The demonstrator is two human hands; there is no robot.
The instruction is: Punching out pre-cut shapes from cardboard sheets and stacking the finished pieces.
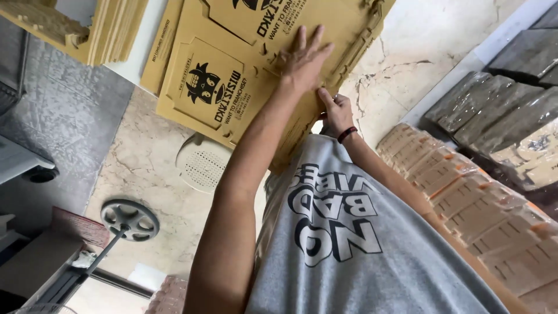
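Flat brown cardboard box (279, 64) up top, its top edge cut off, left hand (302, 58) flat on it with fingers spread, right hand (336, 113) pinching its lower edge, fingertips partly hidden behind the card.

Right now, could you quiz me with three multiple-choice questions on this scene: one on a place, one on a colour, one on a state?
1. Where does the left hand lie?
A. on the cardboard sheet
B. on the person's knee
C. on the floor

2. What colour is the shirt?
A. red
B. grey
C. green

3. How are the left hand's fingers held?
A. curled in a fist
B. spread out flat
C. wrapped round a handle

Answers:
1. A, since the palm lies against the printed brown sheet.
2. B, since the cloth is grey with dark and white print.
3. B, since the fingers fan out straight over the sheet.
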